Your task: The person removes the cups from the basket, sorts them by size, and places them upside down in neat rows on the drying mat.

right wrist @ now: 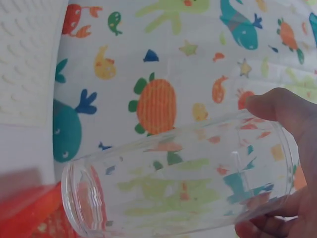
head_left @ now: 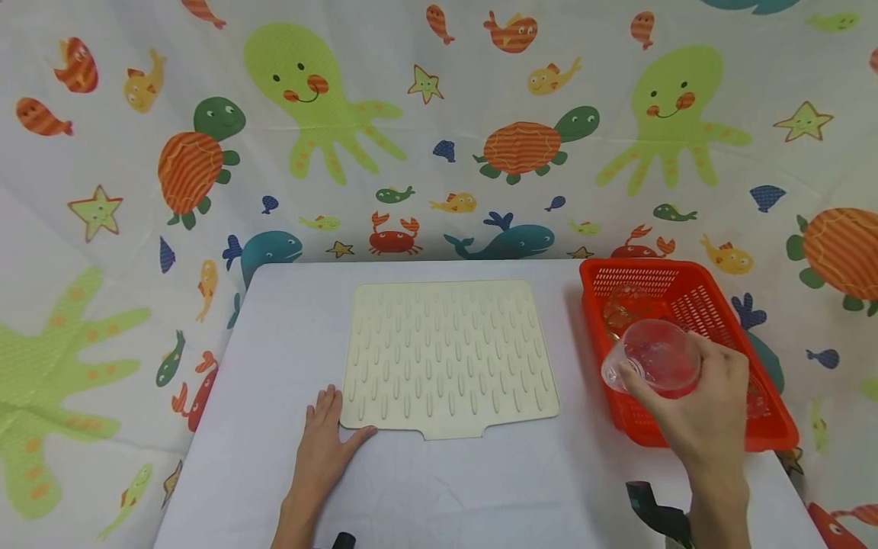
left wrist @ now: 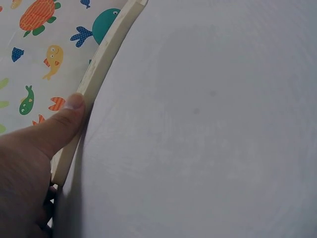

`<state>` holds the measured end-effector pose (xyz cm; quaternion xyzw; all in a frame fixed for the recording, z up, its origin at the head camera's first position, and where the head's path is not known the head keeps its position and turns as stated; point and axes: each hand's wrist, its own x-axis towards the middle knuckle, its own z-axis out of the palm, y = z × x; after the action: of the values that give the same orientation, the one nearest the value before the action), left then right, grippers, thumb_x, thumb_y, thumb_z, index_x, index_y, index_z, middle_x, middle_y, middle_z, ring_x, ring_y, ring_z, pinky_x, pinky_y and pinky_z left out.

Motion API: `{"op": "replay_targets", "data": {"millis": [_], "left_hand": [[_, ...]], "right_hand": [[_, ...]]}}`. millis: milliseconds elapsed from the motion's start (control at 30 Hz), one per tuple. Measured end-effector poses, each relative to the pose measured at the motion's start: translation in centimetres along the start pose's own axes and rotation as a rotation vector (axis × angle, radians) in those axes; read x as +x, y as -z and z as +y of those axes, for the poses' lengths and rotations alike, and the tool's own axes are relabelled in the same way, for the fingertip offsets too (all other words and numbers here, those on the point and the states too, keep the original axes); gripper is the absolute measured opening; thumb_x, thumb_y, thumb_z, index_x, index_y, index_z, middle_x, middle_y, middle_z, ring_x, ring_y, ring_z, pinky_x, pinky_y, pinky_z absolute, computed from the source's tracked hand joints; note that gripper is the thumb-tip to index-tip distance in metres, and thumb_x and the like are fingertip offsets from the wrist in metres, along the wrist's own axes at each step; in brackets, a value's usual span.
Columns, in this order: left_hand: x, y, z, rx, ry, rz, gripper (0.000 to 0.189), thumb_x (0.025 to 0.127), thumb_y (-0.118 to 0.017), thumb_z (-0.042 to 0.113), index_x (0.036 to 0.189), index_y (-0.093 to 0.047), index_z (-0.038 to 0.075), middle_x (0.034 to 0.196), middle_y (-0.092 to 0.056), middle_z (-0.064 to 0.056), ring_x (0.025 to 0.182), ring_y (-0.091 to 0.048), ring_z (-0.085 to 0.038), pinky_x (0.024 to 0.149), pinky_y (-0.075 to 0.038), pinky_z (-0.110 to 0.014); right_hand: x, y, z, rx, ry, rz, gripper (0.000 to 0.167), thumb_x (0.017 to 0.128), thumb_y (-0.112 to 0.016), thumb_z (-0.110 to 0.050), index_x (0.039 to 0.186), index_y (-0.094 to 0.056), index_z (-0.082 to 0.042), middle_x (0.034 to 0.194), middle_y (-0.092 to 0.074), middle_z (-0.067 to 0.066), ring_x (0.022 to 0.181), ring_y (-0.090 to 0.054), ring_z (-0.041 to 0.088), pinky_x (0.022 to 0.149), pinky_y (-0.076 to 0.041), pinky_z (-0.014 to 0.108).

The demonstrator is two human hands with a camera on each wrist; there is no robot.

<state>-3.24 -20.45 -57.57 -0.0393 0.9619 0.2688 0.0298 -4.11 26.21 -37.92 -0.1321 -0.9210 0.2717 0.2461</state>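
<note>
My right hand [head_left: 713, 412] grips a clear drinking glass [head_left: 658, 354] above the red plastic basket [head_left: 775, 436]. In the right wrist view the glass [right wrist: 173, 178] lies sideways, thumb on one side near one end and fingers on the other. At the corner of a cream drip tray [head_left: 453, 428] with rows of raised ridges rests my left hand [head_left: 322, 450]. Its fingers lie straight along the tray's left side, the thumb touching the front edge. The left wrist view shows that thumb [left wrist: 69, 114] against the tray's edge [left wrist: 99, 69].
Inside the basket are more clear glass items [head_left: 626, 305], partly hidden by the held glass. A white cloth covers the table [head_left: 480, 496]. Behind and around it hangs a sheet [head_left: 439, 206] printed with sea animals. A black strap [head_left: 655, 511] is at my right wrist.
</note>
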Motion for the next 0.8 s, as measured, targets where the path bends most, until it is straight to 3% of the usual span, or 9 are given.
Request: {"op": "replay_targets", "data": {"millis": [533, 800], "left_hand": [[0.1, 0.1, 0.1, 0.001, -0.002, 0.001, 0.109, 0.082, -0.072, 0.062, 0.153, -0.027, -0.009, 0.163, -0.024, -0.027, 0.154, -0.016, -0.044, 0.128, -0.013, -0.057], [0.0, 0.1, 0.2, 0.006, 0.002, 0.001, 0.109, 0.082, -0.073, 0.06, 0.153, -0.028, -0.009, 0.162, -0.025, -0.027, 0.153, -0.017, -0.044, 0.128, -0.014, -0.057]], "right_hand": [[-0.8, -2.7, -1.8, 0.142, 0.2, -0.191, 0.094, 0.059, -0.097, -0.027, 0.138, -0.052, -0.002, 0.129, -0.052, 0.017, 0.113, -0.05, 0.029, 0.082, -0.058, 0.068], [-1.4, -4.5, -2.6, 0.2, 0.279, -0.268, 0.095, 0.055, -0.098, -0.026, 0.135, -0.053, -0.001, 0.13, -0.054, 0.016, 0.113, -0.052, 0.026, 0.087, -0.057, 0.066]]}}
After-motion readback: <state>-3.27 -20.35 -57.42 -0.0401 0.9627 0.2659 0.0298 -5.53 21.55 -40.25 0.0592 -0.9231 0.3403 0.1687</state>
